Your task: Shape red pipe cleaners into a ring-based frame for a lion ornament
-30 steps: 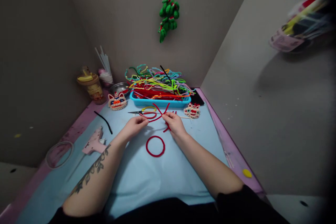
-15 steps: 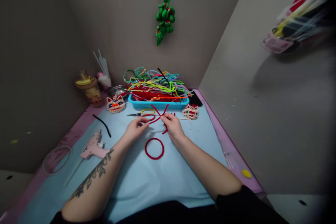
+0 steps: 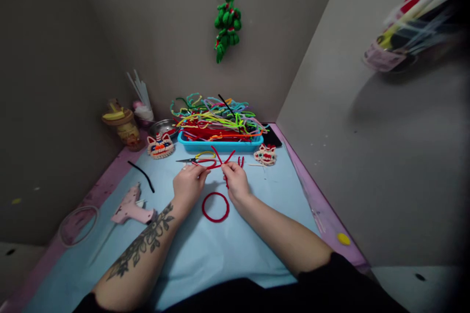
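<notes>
Several red pipe cleaner (image 3: 229,157) lengths cross in front of me, above the blue sheet. My right hand (image 3: 237,182) is closed in a pinch around their crossing point, and one end hangs below its fingers. The left end of a strand is pinched by my left hand (image 3: 188,183), whose fingers are curled together. Below and between both hands lies a red pipe cleaner ring (image 3: 216,221). Scissors (image 3: 205,160) with yellow and red handles rest just beyond my left hand. Short red pieces (image 3: 241,161) lie past my right hand.
A blue tray (image 3: 220,147) heaped with colourful pipe cleaners stands at the back. Lion-face pieces flank it, one left (image 3: 160,146), one right (image 3: 265,155). A pink glue gun (image 3: 132,208) and black pipe cleaner (image 3: 142,174) lie left. A metal bowl (image 3: 161,128) sits behind.
My left hand has turned over and closed on the strand's left end, with its back now facing up. The crossed pipe cleaners and my right hand have shifted slightly left.
</notes>
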A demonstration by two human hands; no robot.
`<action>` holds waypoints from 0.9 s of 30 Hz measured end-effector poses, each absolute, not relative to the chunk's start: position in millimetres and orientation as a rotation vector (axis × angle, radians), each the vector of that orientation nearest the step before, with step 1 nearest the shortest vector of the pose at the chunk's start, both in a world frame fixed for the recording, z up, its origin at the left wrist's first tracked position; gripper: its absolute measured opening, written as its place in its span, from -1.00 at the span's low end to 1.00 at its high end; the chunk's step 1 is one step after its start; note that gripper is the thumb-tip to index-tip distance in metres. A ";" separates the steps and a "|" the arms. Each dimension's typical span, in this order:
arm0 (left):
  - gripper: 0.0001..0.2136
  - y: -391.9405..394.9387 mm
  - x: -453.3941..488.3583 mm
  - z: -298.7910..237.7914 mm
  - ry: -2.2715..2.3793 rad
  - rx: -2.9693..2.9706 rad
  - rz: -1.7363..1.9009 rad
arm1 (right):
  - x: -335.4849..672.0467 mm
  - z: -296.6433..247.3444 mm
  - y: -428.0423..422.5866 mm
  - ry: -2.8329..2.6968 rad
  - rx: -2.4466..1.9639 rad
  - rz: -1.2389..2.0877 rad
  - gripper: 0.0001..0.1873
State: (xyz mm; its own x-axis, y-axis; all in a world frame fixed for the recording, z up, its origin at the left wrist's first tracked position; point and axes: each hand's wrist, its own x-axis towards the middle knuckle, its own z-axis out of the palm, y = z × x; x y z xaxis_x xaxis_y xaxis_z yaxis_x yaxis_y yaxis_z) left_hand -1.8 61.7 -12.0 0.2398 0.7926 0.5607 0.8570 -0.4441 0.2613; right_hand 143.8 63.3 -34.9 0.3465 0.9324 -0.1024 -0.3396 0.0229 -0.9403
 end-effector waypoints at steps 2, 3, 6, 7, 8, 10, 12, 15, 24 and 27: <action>-0.78 59.5 0.7 -12.4 -1.615 -2.365 -0.998 | 142.9 -36.5 64.4 -0.652 -1.141 1.095 -0.76; -0.79 58.8 1.3 -12.4 -1.600 -2.371 -0.999 | 143.8 -37.2 65.5 -0.645 -1.144 1.096 -0.76; -0.78 58.3 0.0 -11.1 -1.536 -2.400 -0.983 | 149.6 -39.0 69.6 -0.635 -1.138 1.100 -0.76; -0.78 58.6 -1.2 -10.4 -1.526 -2.404 -0.971 | 151.8 -39.4 70.7 -0.629 -1.134 1.094 -0.77; -0.79 59.0 -2.5 -9.6 -1.520 -2.408 -0.956 | 153.7 -39.7 71.6 -0.623 -1.131 1.089 -0.77; -0.80 60.1 -4.4 -8.7 -1.521 -2.408 -0.917 | 155.8 -39.9 72.4 -0.615 -1.131 1.086 -0.77; -0.78 60.8 -4.2 -8.7 -1.525 -2.396 -0.872 | 155.8 -39.5 72.2 -0.608 -1.133 1.089 -0.77; -0.76 59.3 -0.1 -9.9 -1.560 -2.368 -0.826 | 153.9 -38.6 71.4 -0.591 -1.140 1.078 -0.77; -0.58 64.5 -9.6 -2.9 -1.823 -2.711 -1.176 | 165.7 -33.8 74.2 -0.724 -1.087 1.111 -0.76; -0.58 74.6 -15.7 -2.8 -2.083 -2.623 -1.577 | 165.9 -30.0 70.6 -0.812 -1.078 1.161 -0.75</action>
State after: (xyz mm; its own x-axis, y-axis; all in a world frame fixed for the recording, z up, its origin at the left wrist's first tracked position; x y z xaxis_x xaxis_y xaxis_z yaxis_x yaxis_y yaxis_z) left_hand -15.7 74.6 -2.8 0.0802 0.9627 0.2584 0.5099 -0.2624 0.8192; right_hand 165.9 70.6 -30.0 0.2349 0.9715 -0.0313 -0.3044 0.0429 -0.9516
